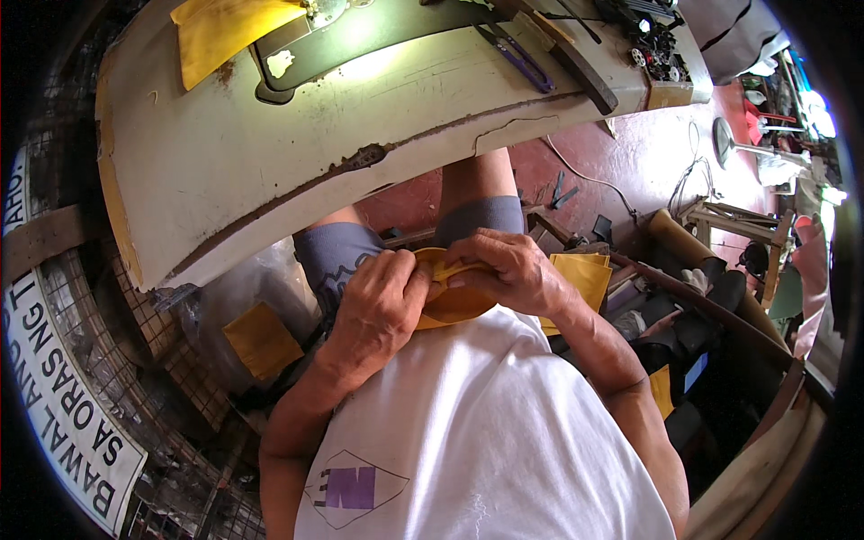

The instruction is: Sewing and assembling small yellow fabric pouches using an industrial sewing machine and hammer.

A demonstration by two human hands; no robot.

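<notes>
Beside the table [184,171], my left hand [380,292] and right hand [515,267] together pinched a yellow piece [463,308], seemingly part-worked; a yellow sheet [225,36] atop the table looked unworked.

The yellow piece [454,311] looks smooth and faintly satiny, leather or stiff cloth, which I cannot tell. The table [225,162] has a pale, smooth, scuffed top, its front edge chipped rough and brown. The snips [524,66] pair metal blades with purple handles, seemingly plastic. The shirt [468,405] is soft matt white cloth; the shorts [486,214], grey cloth. Wrinkled clear plastic makes the bag [270,286]; the red floor [634,144] shines glossily.
</notes>
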